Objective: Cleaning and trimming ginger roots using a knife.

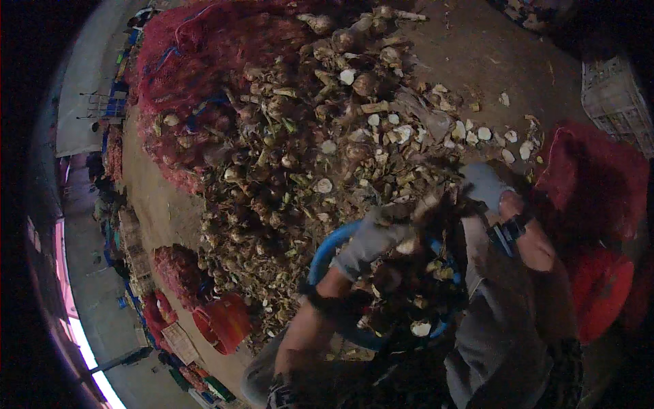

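Note:
A blue tub (327,248) stands between the person's legs, with dark, rooty plant bulbs (421,328) inside it, some showing pale cut faces. Over its upper rim reaches my left hand (369,245) in a pale grey glove, closed around a blurred bulb with a stem (406,247). To the right, beyond the rim, is my right hand (483,185), also gloved, near a dark blurred thing; what it holds cannot be made out. A wide heap of bulbs, roots and cut stems (271,204) spreads in front of the tub, with white cut slices (403,134) lying on it.
Red mesh sacks lie at the upper left (214,46) and at the right (587,179). A red bucket (225,322) lies tipped at the lower left, and a red container (603,294) is at the lower right. A pale plastic crate (615,97) stands at the upper right.

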A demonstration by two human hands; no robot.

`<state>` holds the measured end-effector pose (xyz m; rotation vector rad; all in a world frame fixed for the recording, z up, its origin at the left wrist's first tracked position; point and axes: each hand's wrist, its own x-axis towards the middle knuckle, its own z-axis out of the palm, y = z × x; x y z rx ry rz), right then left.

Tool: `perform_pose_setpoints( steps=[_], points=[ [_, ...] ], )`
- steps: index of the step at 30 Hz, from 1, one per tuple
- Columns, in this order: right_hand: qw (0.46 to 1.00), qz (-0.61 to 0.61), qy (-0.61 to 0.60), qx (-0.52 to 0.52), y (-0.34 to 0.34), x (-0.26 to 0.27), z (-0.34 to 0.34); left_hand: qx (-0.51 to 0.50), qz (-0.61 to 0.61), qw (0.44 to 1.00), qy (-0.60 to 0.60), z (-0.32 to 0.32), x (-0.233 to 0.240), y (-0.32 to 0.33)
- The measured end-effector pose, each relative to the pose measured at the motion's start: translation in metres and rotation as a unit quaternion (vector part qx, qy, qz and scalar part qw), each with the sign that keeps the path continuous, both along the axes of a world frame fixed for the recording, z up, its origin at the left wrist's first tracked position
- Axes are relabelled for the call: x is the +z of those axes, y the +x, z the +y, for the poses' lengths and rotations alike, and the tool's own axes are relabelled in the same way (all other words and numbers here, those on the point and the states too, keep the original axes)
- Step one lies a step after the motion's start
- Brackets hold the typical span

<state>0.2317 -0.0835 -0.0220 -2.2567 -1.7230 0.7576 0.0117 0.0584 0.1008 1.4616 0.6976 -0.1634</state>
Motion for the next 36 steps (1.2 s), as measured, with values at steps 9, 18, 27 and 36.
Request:
perform_pose_setpoints(
  steps=[9, 18, 27, 36],
  points=[
    [0.963, 0.180, -0.111, -0.166, -0.062, 0.020, 0.065, 0.010, 0.323, 0.828, 0.457, 0.122, -0.102, -0.032],
    [0.945, 0.201, -0.109, -0.234, -0.054, -0.013, 0.043, -0.040, 0.078, 0.979, 0.186, 0.107, -0.095, -0.037],
    [0.967, 0.171, -0.074, -0.175, -0.093, 0.035, 0.073, 0.287, 0.049, 0.955, -0.052, 0.043, -0.078, -0.018],
    [0.992, 0.090, 0.084, 0.009, -0.096, 0.077, 0.088, -0.041, -0.093, 0.917, 0.385, 0.045, -0.096, -0.043]
  ],
)
